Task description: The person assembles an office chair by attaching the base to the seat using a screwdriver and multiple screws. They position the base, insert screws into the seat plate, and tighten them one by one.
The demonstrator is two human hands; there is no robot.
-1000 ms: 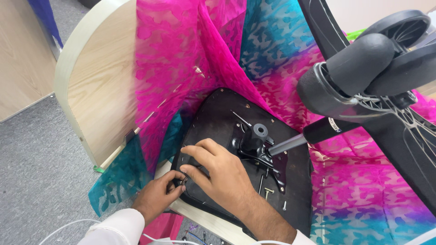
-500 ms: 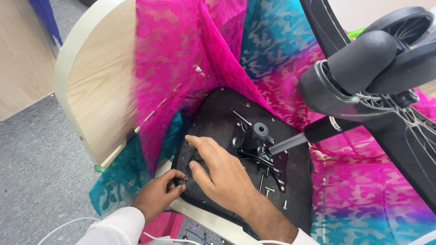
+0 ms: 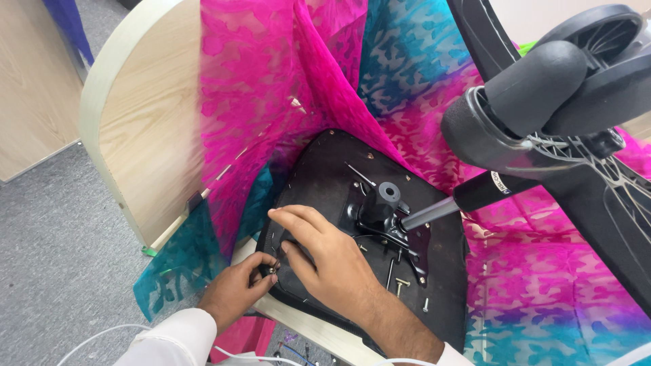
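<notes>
An upturned black chair seat (image 3: pixel 325 176) lies on a pink and teal cloth (image 3: pixel 271 88), with its metal mechanism plate (image 3: pixel 386 217) and gas-lift column (image 3: pixel 441 207) facing up. My right hand (image 3: pixel 325 254) presses flat on the seat's near left corner, fingers spread toward the edge. My left hand (image 3: pixel 237 288) sits just beside it at the seat's rim, pinching a small dark metal fastener (image 3: pixel 270 271) between thumb and fingertips. Loose screws (image 3: pixel 400 285) lie on the seat underside near the plate.
The black wheeled chair base (image 3: pixel 556 102) looms at the upper right, with a caster close to the camera. A light wooden curved panel (image 3: pixel 135 135) stands at the left over grey carpet (image 3: pixel 54 257). White cables (image 3: pixel 102 335) trail at the bottom left.
My right hand has slid a little toward the seat's left edge and flattened. My left hand stays at the rim with the small fastener.
</notes>
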